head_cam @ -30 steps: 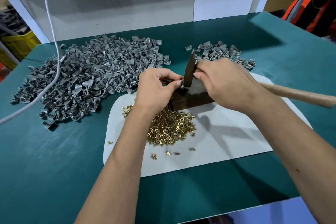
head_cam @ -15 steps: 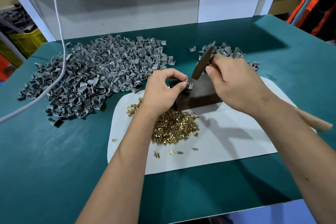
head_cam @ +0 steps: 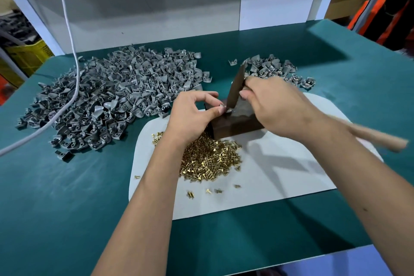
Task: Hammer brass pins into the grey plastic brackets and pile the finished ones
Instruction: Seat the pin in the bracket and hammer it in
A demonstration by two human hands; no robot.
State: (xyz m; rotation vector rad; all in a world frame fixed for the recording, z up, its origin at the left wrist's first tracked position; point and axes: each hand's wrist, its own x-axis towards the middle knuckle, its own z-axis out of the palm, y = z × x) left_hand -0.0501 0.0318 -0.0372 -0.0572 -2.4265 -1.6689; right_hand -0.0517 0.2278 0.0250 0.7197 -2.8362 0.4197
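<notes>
Broadly, green felt-covered table [head_cam: 67,197] carried white rounded mat [head_cam: 280,177]. Large heap of grey plastic brackets [head_cam: 112,98] lay far left; smaller grey bracket pile [head_cam: 275,69] far right. Dark wooden block [head_cam: 235,123] sat on mat, loose brass pins [head_cam: 210,161] heaped beside it. Right hand [head_cam: 275,105] gripped wooden-handled hammer [head_cam: 235,89], head down at block. Left hand [head_cam: 192,116] pinched small grey bracket [head_cam: 225,108] on block.

Left hand [head_cam: 192,114] pinches a small bracket [head_cam: 224,108] on the dark block [head_cam: 235,123], fingers curled; right hand [head_cam: 275,105] over the block grips the hammer [head_cam: 235,89].
</notes>
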